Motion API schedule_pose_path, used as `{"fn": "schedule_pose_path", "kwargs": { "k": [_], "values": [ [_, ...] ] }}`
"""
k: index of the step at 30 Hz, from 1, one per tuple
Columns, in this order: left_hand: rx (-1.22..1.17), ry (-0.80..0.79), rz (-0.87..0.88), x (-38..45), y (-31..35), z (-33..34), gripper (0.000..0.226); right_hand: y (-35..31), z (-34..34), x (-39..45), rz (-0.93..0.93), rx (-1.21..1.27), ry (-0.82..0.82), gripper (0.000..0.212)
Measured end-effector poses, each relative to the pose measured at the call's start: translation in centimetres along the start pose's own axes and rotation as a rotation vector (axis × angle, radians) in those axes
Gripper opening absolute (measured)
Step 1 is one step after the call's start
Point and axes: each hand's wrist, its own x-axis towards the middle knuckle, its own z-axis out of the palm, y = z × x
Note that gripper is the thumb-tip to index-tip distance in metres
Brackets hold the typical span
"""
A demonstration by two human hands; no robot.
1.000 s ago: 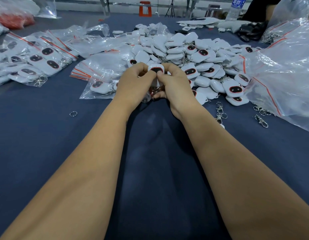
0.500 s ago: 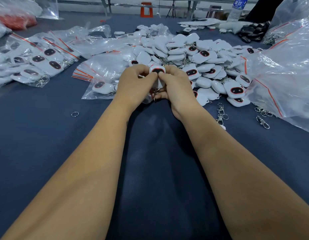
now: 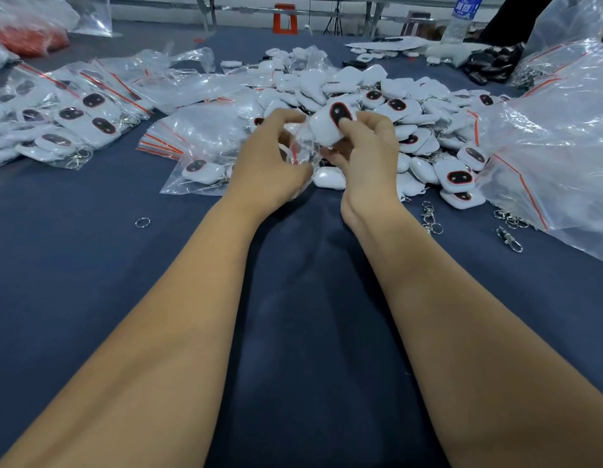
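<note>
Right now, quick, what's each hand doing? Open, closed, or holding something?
Left hand: closed, fingers curled round a small clear bag.
Right hand: closed, holding a white key fob.

Your forearms rise from both lower corners, converging above centre. Your left grip curls its fingers inward; your right grip pinches, thumb pressed forward.

Obscured items: white fob, lower edge hidden behind the right hand; small clear bag in the left hand, motion-blurred, outline unclear; water bottle, cap cut by top edge, label unreadable; large plastic bag, cut by right edge.
</note>
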Motion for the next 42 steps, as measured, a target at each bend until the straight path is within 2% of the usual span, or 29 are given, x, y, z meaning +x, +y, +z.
{"fn": "schedule_pose_path", "kwargs": {
  "k": [6,13,16,17,19,22,24,26,27,30,33,35,38,40,42],
  "values": [
    [-0.403,0.185,-0.159,0.4,0.7,-0.9,0.028,0.9,0.0,-0.2,-0.136,-0.342,-0.055,0.018],
    [-0.490,0.151,-0.081,0.3,0.7,-1.2,0.030,1.6,-0.1,0.0,-0.238,-0.647,-0.175,0.004],
    [-0.545,0.146,-0.105,0.4,0.7,-1.3,0.027,1.8,0.3,-0.1,-0.302,-0.776,-0.226,0.041],
    [-0.558,0.151,-0.115,0.4,0.8,-1.3,0.026,1.8,0.5,-0.2,-0.265,-0.778,-0.225,0.048],
    [-0.572,0.178,-0.129,0.5,0.8,-1.5,0.022,1.9,0.7,-0.5,-0.176,-0.795,-0.241,0.048],
    [-0.498,0.198,-0.103,0.5,0.7,-1.3,0.017,1.9,0.5,-1.0,-0.179,-0.939,-0.287,0.034],
    [-0.292,0.173,-0.064,0.5,0.4,-0.8,0.016,1.9,0.2,-1.0,-0.209,-1.086,-0.350,0.026],
    [-0.102,0.137,-0.046,0.4,0.0,-0.2,0.011,2.1,0.2,-0.8,-0.237,-1.207,-0.447,0.031],
    [-0.054,0.126,-0.047,0.4,-0.2,-0.1,0.010,2.2,0.2,-0.7,-0.244,-1.181,-0.465,0.033],
    [0.062,0.132,-0.050,0.7,-0.8,-0.1,0.019,1.4,0.0,-1.0,-0.207,-0.926,-0.334,0.032],
    [0.102,0.131,-0.045,0.8,-1.2,-0.2,0.038,1.2,-0.4,-0.7,-0.184,-0.976,-0.246,0.042],
    [0.086,0.193,-0.033,0.8,-1.1,-0.3,0.043,1.6,-0.5,-0.5,-0.196,-1.094,-0.274,0.044],
    [0.102,0.399,-0.014,0.9,-0.7,-0.9,0.036,1.9,-0.6,-0.4,-0.229,-1.245,-0.331,0.048],
    [0.093,0.508,-0.002,1.0,-0.4,-1.4,0.032,2.0,-0.8,-0.3,-0.255,-1.254,-0.357,0.048],
    [0.056,0.565,0.004,0.9,-0.2,-1.6,0.030,1.9,-0.9,-0.3,-0.267,-1.163,-0.340,0.046]
  ]
}}
